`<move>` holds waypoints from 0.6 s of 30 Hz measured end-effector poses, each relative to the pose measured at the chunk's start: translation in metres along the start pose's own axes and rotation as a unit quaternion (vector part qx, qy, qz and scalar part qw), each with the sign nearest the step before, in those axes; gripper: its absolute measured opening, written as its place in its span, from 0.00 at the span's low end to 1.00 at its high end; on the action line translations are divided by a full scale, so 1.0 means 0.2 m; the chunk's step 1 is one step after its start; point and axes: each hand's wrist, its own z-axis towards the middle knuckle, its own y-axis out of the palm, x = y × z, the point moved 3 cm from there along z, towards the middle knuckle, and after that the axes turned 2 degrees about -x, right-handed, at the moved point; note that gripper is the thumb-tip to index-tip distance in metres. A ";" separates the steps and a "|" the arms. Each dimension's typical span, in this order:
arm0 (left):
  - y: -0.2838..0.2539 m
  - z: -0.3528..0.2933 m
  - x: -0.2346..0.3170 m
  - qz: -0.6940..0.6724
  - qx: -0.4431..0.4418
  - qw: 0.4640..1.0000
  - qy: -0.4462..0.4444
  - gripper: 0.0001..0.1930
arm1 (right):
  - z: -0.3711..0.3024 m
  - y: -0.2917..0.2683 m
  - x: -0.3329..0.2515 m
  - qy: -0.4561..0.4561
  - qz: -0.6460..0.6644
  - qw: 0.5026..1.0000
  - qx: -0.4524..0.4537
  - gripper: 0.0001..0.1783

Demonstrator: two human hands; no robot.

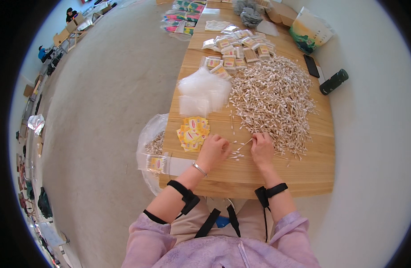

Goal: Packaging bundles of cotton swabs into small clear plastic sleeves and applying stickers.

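Note:
A large heap of cotton swabs (272, 98) covers the right half of the wooden table. At its near edge, my right hand (262, 149) pinches a cotton swab (244, 144) that points toward the left. My left hand (213, 151) is closed, its fingers curled inward; what they hold, if anything, is hidden. Between both hands a few loose swabs (235, 156) lie on the wood. Just beyond my left hand is a pile of yellow printed cards (194, 133). Farther back lies a stack of clear plastic bags (203, 94).
Filled swab packets (239, 47) are piled at the back. A clear sack of swabs (152, 145) hangs by the left edge, near a filled packet (156, 164). Along the wall are a phone (311, 66), a dark bottle (334, 82) and a white-green bag (309, 31).

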 end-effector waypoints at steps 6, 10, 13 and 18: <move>0.03 -0.14 0.12 0.008 0.047 0.998 0.050 0.21 | -0.01 0.03 -0.11 -0.141 0.028 0.984 -0.101 0.06; 0.00 -0.18 0.05 -0.025 0.071 0.996 0.055 0.20 | -0.04 0.01 -0.04 -0.165 0.053 0.979 -0.104 0.07; 0.00 -0.19 0.04 -0.023 0.068 0.995 0.064 0.16 | -0.05 -0.03 -0.04 -0.188 0.132 0.969 -0.088 0.09; 0.00 -0.18 0.04 -0.030 0.086 0.993 0.073 0.09 | -0.06 -0.03 -0.03 -0.211 0.108 0.965 -0.110 0.06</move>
